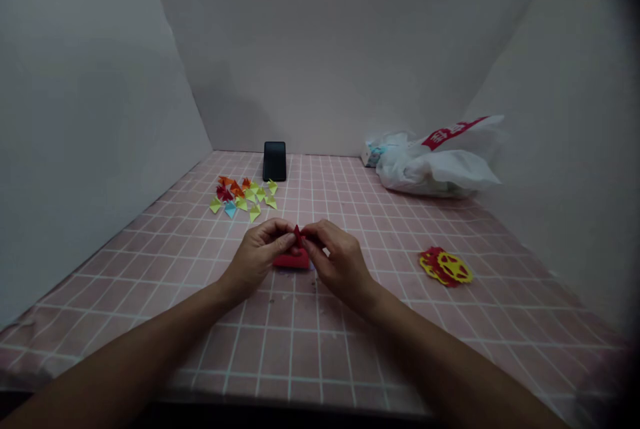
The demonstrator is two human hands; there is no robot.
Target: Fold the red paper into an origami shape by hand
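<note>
My left hand (265,245) and my right hand (334,254) meet at the middle of the table, both pinching a small folded piece of red paper (298,235). Its pointed tip rises between my fingertips; the lower part is mostly hidden by the fingers. Just beneath my hands lies a flat red stack (293,260), perhaps paper, partly covered by the left hand. Farther off to the left sit several small folded paper figures (241,203) in yellow, orange, red and blue.
A black phone (275,161) stands upright at the back. At the back right, a white plastic bag (435,165) lies beside a small box (370,154). Yellow and red cut-out discs (446,267) rest on the right. Pink checked cloth (220,349) covers the table between pale walls.
</note>
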